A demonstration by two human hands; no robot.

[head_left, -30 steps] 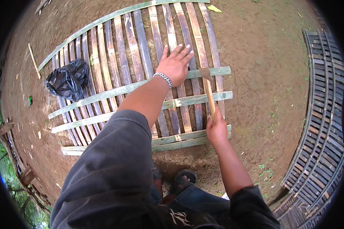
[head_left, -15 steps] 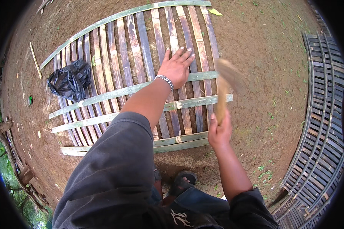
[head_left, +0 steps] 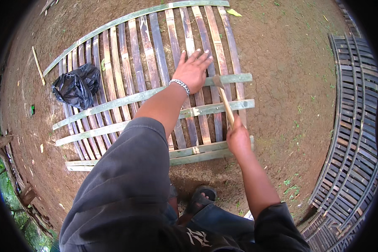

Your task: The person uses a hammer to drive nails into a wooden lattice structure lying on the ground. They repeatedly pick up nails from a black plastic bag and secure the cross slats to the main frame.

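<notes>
On the ground lies a panel of dark bamboo slats (head_left: 137, 59) crossed by green bamboo strips (head_left: 126, 101). My left hand (head_left: 191, 75), a chain bracelet at its wrist, rests with fingers spread across the slats just above one green strip. The fingers of my right hand (head_left: 239, 137) are wrapped round the wooden handle of a hammer (head_left: 226, 101). Its head is down at that green strip, over a slat right of my left hand; whether it touches cannot be made out.
A crumpled black plastic bag (head_left: 76, 86) lies on the panel's left part. Finished-looking slatted panels (head_left: 357, 126) lie along the right side. A loose bamboo stick (head_left: 38, 66) is on the soil at left. My sandalled foot (head_left: 200, 199) stands by the panel's near edge.
The hammer has swung down and left, its head going from raised beside the panel to the green strip. My left hand stays in nearly the same place.
</notes>
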